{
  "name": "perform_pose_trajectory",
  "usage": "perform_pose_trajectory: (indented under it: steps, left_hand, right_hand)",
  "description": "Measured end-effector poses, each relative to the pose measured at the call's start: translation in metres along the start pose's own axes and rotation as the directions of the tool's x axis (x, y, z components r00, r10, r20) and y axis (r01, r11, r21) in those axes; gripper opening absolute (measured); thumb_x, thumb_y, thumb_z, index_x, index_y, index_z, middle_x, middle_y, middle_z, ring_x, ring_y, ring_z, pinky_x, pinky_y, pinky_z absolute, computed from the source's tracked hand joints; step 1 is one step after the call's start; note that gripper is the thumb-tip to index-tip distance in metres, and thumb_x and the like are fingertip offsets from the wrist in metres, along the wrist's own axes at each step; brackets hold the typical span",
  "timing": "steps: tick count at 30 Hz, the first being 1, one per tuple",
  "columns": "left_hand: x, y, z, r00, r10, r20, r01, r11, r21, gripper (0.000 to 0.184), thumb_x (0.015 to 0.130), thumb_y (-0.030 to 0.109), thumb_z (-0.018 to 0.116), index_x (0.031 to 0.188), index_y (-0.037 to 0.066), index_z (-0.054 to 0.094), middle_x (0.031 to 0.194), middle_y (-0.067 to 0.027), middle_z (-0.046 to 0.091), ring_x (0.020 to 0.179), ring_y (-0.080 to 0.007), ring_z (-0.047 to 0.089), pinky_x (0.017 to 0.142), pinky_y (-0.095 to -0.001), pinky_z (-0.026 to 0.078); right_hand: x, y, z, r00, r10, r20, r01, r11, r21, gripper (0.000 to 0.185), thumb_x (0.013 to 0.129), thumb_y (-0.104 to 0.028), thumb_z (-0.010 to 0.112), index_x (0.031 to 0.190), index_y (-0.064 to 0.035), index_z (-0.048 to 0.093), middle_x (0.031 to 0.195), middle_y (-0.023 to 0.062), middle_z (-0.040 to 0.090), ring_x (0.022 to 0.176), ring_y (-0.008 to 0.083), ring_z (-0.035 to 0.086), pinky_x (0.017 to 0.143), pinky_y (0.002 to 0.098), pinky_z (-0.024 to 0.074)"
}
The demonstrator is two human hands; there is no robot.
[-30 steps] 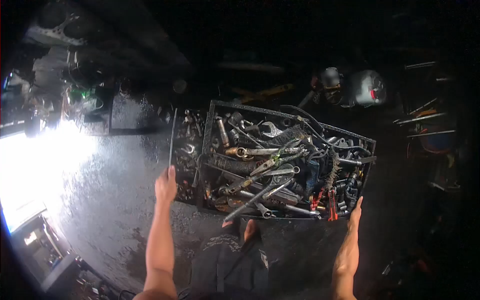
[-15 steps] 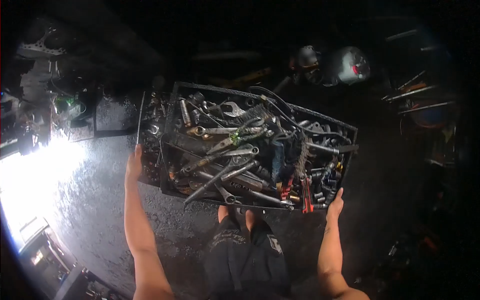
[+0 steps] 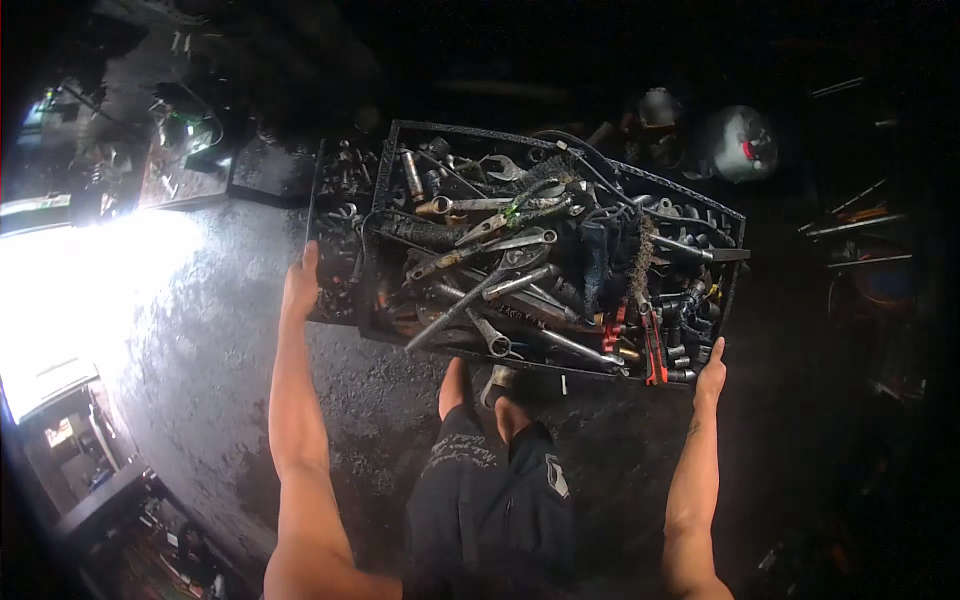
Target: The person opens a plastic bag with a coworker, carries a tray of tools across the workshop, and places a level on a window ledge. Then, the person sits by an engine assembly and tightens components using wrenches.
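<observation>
Hands wide apart (tool tray between)

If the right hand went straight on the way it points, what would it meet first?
The right hand is touching the tool tray; sliding along that side, it would probably meet the dark-ended tool jutting past the edge, though depth is unclear.

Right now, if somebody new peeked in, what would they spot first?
Probably the big black tray in the middle, crammed with metal tools, with the left hand at its left end and the right hand at its near right corner. Next might be the dazzling white glare at the far left, then the red-handled tool near the tray's near right corner.
</observation>
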State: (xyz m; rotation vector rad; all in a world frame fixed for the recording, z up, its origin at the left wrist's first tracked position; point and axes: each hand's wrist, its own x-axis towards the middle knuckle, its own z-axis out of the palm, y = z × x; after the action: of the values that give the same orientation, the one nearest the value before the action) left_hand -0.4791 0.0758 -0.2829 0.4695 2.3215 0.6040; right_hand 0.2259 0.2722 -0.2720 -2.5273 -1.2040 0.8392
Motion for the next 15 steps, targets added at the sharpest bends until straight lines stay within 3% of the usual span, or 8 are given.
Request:
perform_pose_trajectory:
  steps: [5, 7, 8, 9, 10, 11, 14, 15]
  left_hand:
    - [0.034, -0.062, 0.037, 0.979, 0.150, -0.137, -0.142, 0.988, 0.068, 0.086, 0.095, 0.068, 0.035, 0.126, -0.009, 0.057, 0.121, -0.0315, 0.061, 0.124, -0.0383, 0.054, 0.102, -0.0420, 0.039]
    - [0.009, -0.018, 0.026, 0.999, 0.044, 0.018, -0.044, 0.999, 0.026, 0.095, 0.092, 0.073, 0.032, 0.128, -0.012, 0.053, 0.125, -0.0376, 0.054, 0.130, -0.0429, 0.047, 0.107, -0.0426, 0.035]
    - [0.012, -0.018, 0.023, 0.997, -0.008, 0.071, 0.008, 1.000, 0.008, 0.097, 0.091, 0.074, 0.031, 0.128, -0.013, 0.052, 0.126, -0.0391, 0.053, 0.131, -0.0440, 0.045, 0.108, -0.0430, 0.034]
    - [0.014, -0.023, 0.020, 0.990, -0.065, 0.126, 0.067, 0.998, -0.011, 0.099, 0.091, 0.076, 0.031, 0.127, -0.014, 0.052, 0.126, -0.0406, 0.051, 0.132, -0.0451, 0.043, 0.109, -0.0435, 0.033]
    - [0.030, -0.037, 0.034, 0.999, -0.028, 0.019, 0.027, 0.998, 0.049, 0.104, 0.089, 0.078, 0.032, 0.122, -0.018, 0.054, 0.121, -0.0405, 0.055, 0.127, -0.0480, 0.047, 0.106, -0.0454, 0.036]
    - [0.037, -0.036, 0.037, 0.999, -0.034, 0.032, 0.033, 0.999, 0.034, 0.105, 0.088, 0.079, 0.032, 0.120, -0.018, 0.055, 0.120, -0.0402, 0.056, 0.126, -0.0484, 0.048, 0.105, -0.0457, 0.036]
    - [0.019, -0.010, 0.034, 0.997, -0.049, 0.053, 0.047, 0.998, 0.044, 0.106, 0.088, 0.079, 0.033, 0.115, -0.021, 0.056, 0.118, -0.0396, 0.057, 0.124, -0.0496, 0.049, 0.104, -0.0456, 0.037]
    - [0.022, -0.021, 0.034, 0.999, -0.051, 0.016, 0.050, 0.997, 0.051, 0.103, 0.089, 0.077, 0.034, 0.115, -0.020, 0.057, 0.116, -0.0391, 0.058, 0.123, -0.0485, 0.051, 0.103, -0.0456, 0.038]
  right_hand:
    - [0.004, -0.007, 0.003, 0.994, -0.002, 0.106, -0.011, 0.992, 0.125, 0.088, 0.091, -0.074, 0.042, 0.105, 0.0093, 0.066, 0.095, 0.0106, 0.064, 0.087, 0.0210, 0.055, 0.085, 0.0356, 0.0440]
    - [0.002, -0.001, 0.001, 0.996, -0.003, 0.086, -0.011, 0.988, 0.157, 0.088, 0.093, -0.072, 0.040, 0.113, 0.0098, 0.065, 0.107, 0.0159, 0.066, 0.098, 0.0242, 0.059, 0.089, 0.0374, 0.0445]
    - [-0.003, -0.007, -0.003, 0.989, 0.085, 0.122, -0.092, 0.995, 0.049, 0.088, 0.092, -0.072, 0.039, 0.123, 0.0079, 0.061, 0.118, 0.0171, 0.064, 0.108, 0.0251, 0.059, 0.096, 0.0363, 0.0427]
    - [-0.009, 0.003, -0.003, 0.989, 0.072, 0.130, -0.085, 0.992, 0.095, 0.089, 0.090, -0.074, 0.041, 0.120, 0.0070, 0.063, 0.112, 0.0140, 0.065, 0.104, 0.0231, 0.059, 0.094, 0.0356, 0.0433]
    - [0.006, 0.019, 0.001, 0.990, 0.036, 0.137, -0.058, 0.986, 0.159, 0.089, 0.089, -0.076, 0.043, 0.117, 0.0061, 0.064, 0.107, 0.0110, 0.066, 0.100, 0.0212, 0.059, 0.093, 0.0350, 0.0439]
    - [0.021, 0.024, 0.007, 0.990, -0.004, 0.140, -0.028, 0.974, 0.227, 0.090, 0.087, -0.077, 0.044, 0.115, 0.0052, 0.066, 0.101, 0.0079, 0.067, 0.096, 0.0193, 0.059, 0.091, 0.0344, 0.0445]
    - [-0.004, 0.009, 0.003, 0.995, 0.091, 0.047, -0.097, 0.986, 0.138, 0.084, 0.093, -0.069, 0.041, 0.123, 0.0071, 0.061, 0.117, 0.0138, 0.066, 0.108, 0.0242, 0.060, 0.096, 0.0349, 0.0434]
    - [-0.004, 0.007, 0.008, 0.990, 0.083, 0.112, -0.105, 0.973, 0.205, 0.083, 0.094, -0.068, 0.042, 0.122, 0.0073, 0.061, 0.116, 0.0133, 0.066, 0.108, 0.0234, 0.060, 0.095, 0.0343, 0.0438]
